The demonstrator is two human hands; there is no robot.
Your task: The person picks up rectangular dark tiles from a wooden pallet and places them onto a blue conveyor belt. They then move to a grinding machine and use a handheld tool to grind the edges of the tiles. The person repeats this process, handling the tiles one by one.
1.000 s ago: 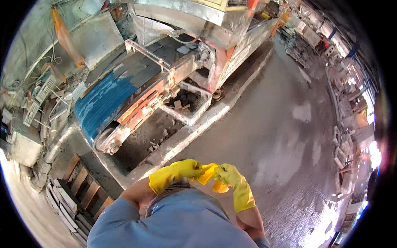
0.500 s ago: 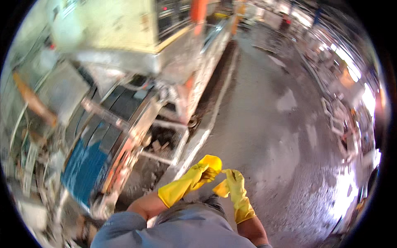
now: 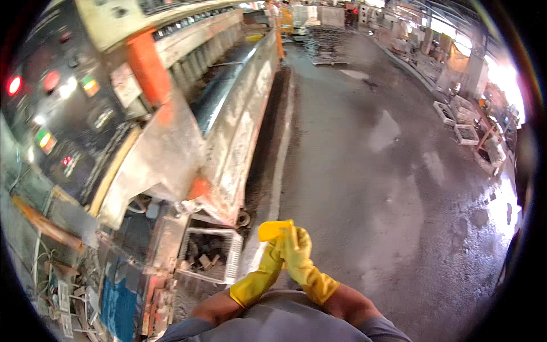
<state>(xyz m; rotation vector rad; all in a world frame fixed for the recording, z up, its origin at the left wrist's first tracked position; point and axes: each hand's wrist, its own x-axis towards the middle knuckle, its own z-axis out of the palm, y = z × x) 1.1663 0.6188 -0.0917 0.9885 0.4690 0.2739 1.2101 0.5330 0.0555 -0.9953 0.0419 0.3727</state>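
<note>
i've got both hands up at chest level: left hand (image 3: 272, 256) and right hand (image 3: 297, 248) pressed together, pinching a yellow glove (image 3: 275, 229) by the cuff. looks like mid glove-fitting; next needs a firm tug w/ fingers seated, imo.

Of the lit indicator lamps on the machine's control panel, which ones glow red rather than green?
The two round lamps at the panel's upper left glow red: one at the far edge, one beside it. The green-tinted indicators sit further right and lower.
</note>
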